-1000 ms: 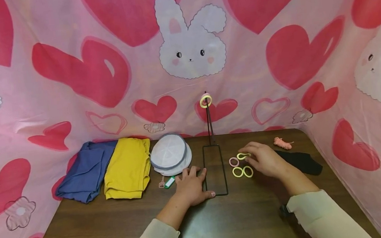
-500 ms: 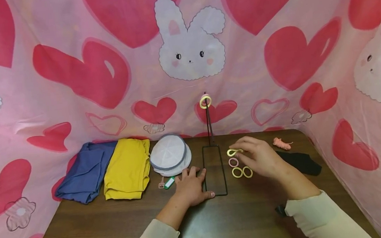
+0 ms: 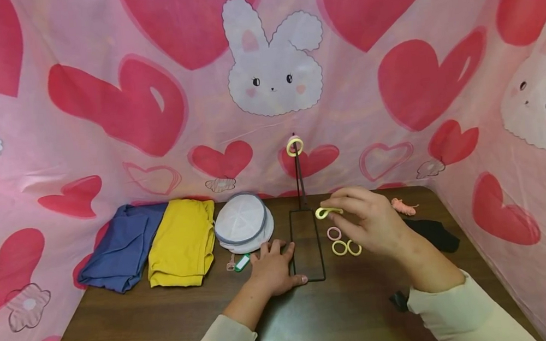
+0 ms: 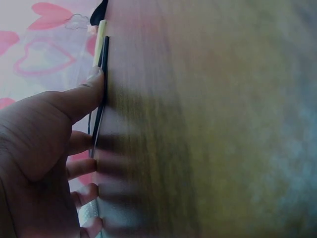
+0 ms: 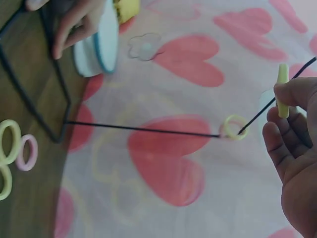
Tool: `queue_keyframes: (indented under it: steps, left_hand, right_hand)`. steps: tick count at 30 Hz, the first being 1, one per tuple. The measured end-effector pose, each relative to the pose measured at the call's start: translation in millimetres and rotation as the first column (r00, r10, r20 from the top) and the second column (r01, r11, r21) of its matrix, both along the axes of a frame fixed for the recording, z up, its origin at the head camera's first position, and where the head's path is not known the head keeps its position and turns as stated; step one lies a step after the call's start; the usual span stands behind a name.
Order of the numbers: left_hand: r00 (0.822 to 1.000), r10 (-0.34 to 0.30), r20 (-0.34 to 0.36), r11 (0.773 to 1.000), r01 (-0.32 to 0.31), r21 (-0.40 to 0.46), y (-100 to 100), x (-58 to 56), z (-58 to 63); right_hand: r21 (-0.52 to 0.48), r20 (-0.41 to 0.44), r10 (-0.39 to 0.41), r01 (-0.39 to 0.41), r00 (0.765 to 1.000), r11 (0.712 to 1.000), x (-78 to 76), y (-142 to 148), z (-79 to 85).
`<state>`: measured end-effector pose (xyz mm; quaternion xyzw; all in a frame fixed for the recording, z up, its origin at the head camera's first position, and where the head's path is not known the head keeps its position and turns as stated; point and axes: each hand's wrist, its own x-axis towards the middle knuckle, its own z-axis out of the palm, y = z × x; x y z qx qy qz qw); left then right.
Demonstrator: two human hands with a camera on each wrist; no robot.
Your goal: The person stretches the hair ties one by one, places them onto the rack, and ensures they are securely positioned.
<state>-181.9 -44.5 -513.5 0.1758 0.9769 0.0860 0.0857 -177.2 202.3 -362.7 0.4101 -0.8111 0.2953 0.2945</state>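
My left hand (image 3: 274,272) rests with fingers spread on the table, its thumb lying on the corner of the black wire stand's base (image 3: 320,248). In the left wrist view that thumb (image 4: 91,91) presses against the dark wire. My right hand (image 3: 374,224) pinches a yellow hair tie (image 5: 283,72) between thumb and fingers, raised to the right of the stand. A yellow hair tie (image 3: 295,155) and a pink one behind it hang from the top of the stand. On the table lie a pink hair tie (image 3: 328,235) and two yellow ones (image 3: 340,255).
To the left lie folded blue cloth (image 3: 122,248), folded yellow cloth (image 3: 181,242) and a white hat (image 3: 240,217). A green tag (image 3: 243,262) sits by my left fingers. Behind my right hand are a pink yarn bundle (image 3: 405,207) and black cloth (image 3: 434,234).
My right hand has lifted the yellow hair tie from beside the others and moved it left and away from me, toward the stand. The left hand keeps its place.
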Motion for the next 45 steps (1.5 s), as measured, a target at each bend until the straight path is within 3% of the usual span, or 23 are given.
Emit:
queue_keyframes:
  steps: [8, 16, 33, 40, 45]
  left_hand:
    - [1.000, 0.003, -0.005, 1.000, -0.003, -0.007, -0.5, -1.1, -2.4]
    - [1.000, 0.003, -0.002, 1.000, -0.003, -0.002, -0.7, -1.5, -4.1]
    - [1.000, -0.003, 0.002, 1.000, 0.003, -0.015, -0.7, -1.3, -3.0]
    - [1.000, -0.007, 0.001, 1.000, 0.007, -0.018, -1.7, -1.1, -2.5]
    - [1.000, -0.012, -0.004, 1.000, 0.012, -0.013, -2.4, -0.8, -3.3]
  right_hand:
    - [-0.063, -0.066, 0.041, -0.045, 0.997, 0.997, 11.6, -14.7, 26.8]
    - [-0.099, -0.136, 0.083, -0.096, 0.987, 0.990, 14.3, -26.5, 40.5]
    - [-0.087, -0.180, 0.040, -0.056, 0.983, 0.995, 0.6, -32.0, 38.2]
    - [-0.092, -0.098, -0.018, 0.009, 0.995, 0.996, -10.7, -31.1, 33.8]
    - [-0.126, -0.085, -0.042, 0.031, 0.995, 0.992, -23.4, -34.7, 28.2]
